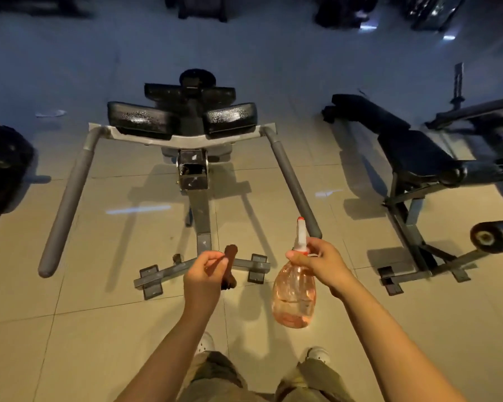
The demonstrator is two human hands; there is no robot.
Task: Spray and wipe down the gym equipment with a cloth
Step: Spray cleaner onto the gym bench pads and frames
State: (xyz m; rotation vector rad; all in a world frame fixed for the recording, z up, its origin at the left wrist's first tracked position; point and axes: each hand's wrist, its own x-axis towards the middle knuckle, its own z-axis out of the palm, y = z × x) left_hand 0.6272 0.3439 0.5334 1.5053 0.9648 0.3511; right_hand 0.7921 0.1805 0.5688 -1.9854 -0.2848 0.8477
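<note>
A hyperextension bench stands in front of me, with two black pads (145,118) speckled with droplets and two long grey handle bars (67,198). My right hand (317,262) grips the neck of a clear pink spray bottle (294,297), whose white and red nozzle points toward the bench. My left hand (204,277) holds a dark brown cloth (230,265), bunched into a roll, above the bench's foot bar (163,275).
A black adjustable bench (413,152) with a grey frame stands to the right. A dark machine (3,166) fills the left edge. More dark equipment lines the far wall. My shoes (318,355) stand on the beige tiled floor (99,329).
</note>
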